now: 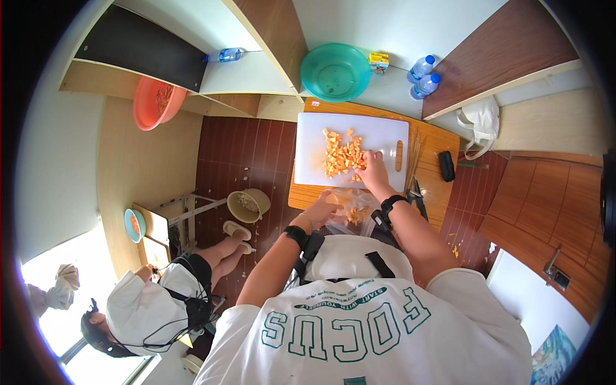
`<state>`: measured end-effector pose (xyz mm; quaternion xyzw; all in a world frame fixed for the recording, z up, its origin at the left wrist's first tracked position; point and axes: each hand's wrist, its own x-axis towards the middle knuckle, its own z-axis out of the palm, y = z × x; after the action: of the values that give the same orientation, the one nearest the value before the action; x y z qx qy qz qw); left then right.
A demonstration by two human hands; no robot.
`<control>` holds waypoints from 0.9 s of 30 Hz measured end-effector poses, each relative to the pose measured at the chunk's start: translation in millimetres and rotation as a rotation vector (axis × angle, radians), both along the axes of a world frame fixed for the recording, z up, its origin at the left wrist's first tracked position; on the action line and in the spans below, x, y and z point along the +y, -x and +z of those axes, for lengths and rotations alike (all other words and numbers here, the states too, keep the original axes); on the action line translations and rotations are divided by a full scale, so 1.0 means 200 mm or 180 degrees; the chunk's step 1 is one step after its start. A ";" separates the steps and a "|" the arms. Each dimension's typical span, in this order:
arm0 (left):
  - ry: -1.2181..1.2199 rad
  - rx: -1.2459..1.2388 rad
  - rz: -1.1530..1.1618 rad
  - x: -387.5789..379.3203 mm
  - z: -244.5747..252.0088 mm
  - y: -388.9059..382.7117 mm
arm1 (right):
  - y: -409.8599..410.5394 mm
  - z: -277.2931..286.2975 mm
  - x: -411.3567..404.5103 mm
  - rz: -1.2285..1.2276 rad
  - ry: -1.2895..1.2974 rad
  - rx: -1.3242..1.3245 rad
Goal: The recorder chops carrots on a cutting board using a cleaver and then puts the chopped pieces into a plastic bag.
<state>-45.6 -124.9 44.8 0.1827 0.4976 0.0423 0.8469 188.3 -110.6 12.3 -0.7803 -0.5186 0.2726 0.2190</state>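
Observation:
Small cut orange pieces, perhaps carrot or sweet potato, lie heaped on a white plastic cutting board. My right hand reaches over the board, its fingertips at the pile's right edge. Whether any pieces are between those fingers cannot be made out. Below the board's near edge, my left hand grips a clear plastic bag by its left side, over my lap. More orange pieces show inside the bag.
The board rests on a wooden table with thin sticks, a black case and a dark-handled tool. A green basin stands beyond. At left are a bin and a seated person.

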 end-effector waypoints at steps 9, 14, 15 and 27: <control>-0.0084 0.0029 0.0006 -0.04 -0.05 -0.02 | -0.04 -0.04 0.02 -0.0097 -0.0036 0.0156; -0.0256 0.0364 -0.0385 -0.05 -0.14 0.03 | -0.16 -0.13 0.02 0.0025 -0.0644 0.0425; -0.0329 0.0489 -0.0285 -0.06 -0.14 0.04 | -0.17 -0.10 0.03 0.0030 -0.0653 0.0428; -0.0170 -0.0112 0.0085 -0.05 -0.12 0.01 | 0.06 0.41 -0.16 0.2241 0.1850 0.1703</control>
<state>-47.5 -135.6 20.1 0.1978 0.4838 0.0700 0.8496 176.4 -143.2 94.3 -0.4907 -0.5782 0.6517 0.0136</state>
